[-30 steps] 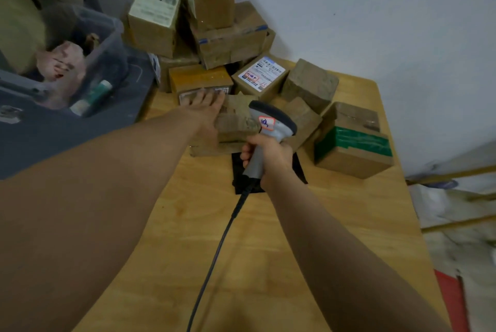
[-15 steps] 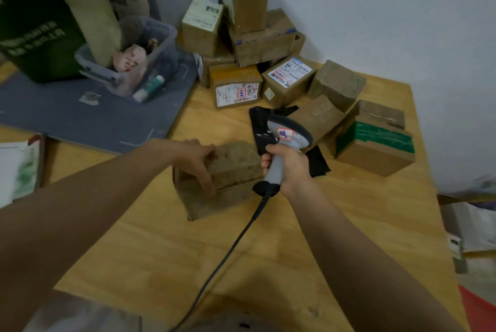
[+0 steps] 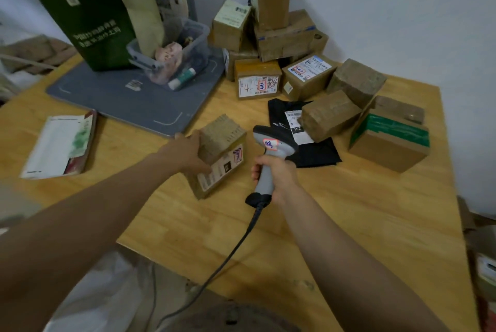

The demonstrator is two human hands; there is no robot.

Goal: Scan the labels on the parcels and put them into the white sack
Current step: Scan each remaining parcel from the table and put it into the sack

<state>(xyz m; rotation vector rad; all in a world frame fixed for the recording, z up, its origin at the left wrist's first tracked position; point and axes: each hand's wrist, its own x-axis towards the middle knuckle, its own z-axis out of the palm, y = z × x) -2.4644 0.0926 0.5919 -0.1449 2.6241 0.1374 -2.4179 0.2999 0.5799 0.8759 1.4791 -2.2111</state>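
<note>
Tipped up since half a second ago, the small brown tape-wrapped cardboard parcel (image 3: 225,133) now shows its white barcode label (image 3: 222,168). The outstretched left hand (image 3: 188,153) grips its left side, thumb over the label face. Just to its right, the right hand (image 3: 277,177) wraps round the grey corded handheld scanner (image 3: 269,149) above the wooden table (image 3: 349,224). Pale crinkled fabric (image 3: 107,296) below the table edge may be the sack.

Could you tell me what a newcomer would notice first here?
The left hand grips a small labelled parcel near the middle of the table, and the right hand holds a grey scanner beside it. Behind, a heap of cardboard parcels crowds the far corner.
</note>
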